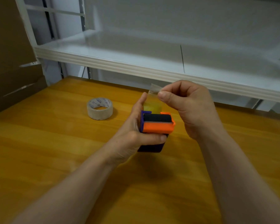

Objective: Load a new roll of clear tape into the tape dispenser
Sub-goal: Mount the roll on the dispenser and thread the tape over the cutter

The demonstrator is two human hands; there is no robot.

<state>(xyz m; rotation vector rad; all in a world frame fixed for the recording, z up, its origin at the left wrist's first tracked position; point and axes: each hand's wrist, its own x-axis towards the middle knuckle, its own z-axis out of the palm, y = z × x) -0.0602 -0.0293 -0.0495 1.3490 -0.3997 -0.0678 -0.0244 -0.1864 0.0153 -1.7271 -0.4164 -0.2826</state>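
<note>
Above the glossy wood-grain tabletop [55, 151], the left hand [136, 128] grips a blocky orange-and-purple plastic tape dispenser [157, 125] with a black roller, the right hand [187, 107] pinches its clear tape strip [153, 97] upward, and a round clear tape roll [100, 108] lies flat nearby.

Obs — left hand [136, 126] held over the middle of the table [55, 143], wrapped round the tape dispenser [157, 126]: thumb across its near face, fingers behind, one fingertip reaching upward. The right hand [189, 107] is just to the right and slightly higher, its thumb and forefinger pinching the tape end [153, 90], other fingers curled. Both forearms are bare and come in from the near edge, converging.
</note>
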